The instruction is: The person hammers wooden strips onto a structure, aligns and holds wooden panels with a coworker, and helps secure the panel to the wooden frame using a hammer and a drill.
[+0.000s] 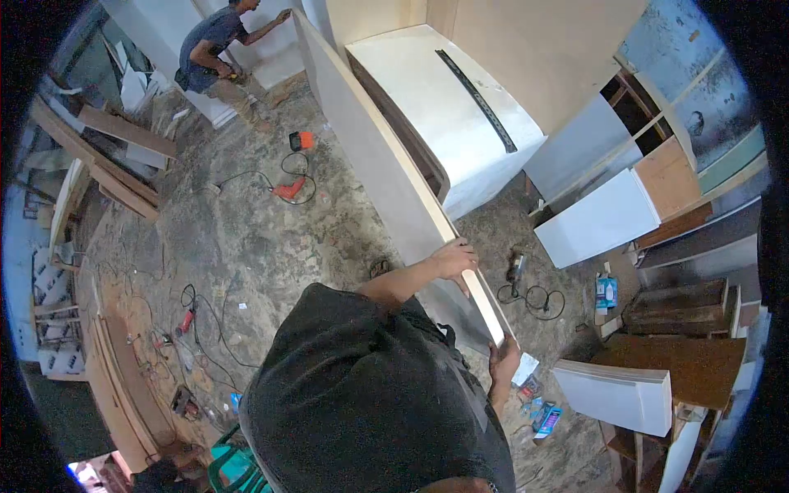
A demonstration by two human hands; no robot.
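A long white panel with a pale wooden edge stands on its side, running from the upper middle of the view down to my body. My left hand is wrapped over its top edge, close to the near end. Lower down, my right hand grips the panel's near end, with the thumb on the near face and the fingers partly hidden behind. At the far end another person bends forward with one hand on the panel. A white cabinet with a dark strip lies just beyond the panel.
On the concrete floor lie an orange power tool with its cord, an orange-black case, and a corded tool. Wooden boards lean along the left. White box-like pieces and brown cabinet parts stand at the right.
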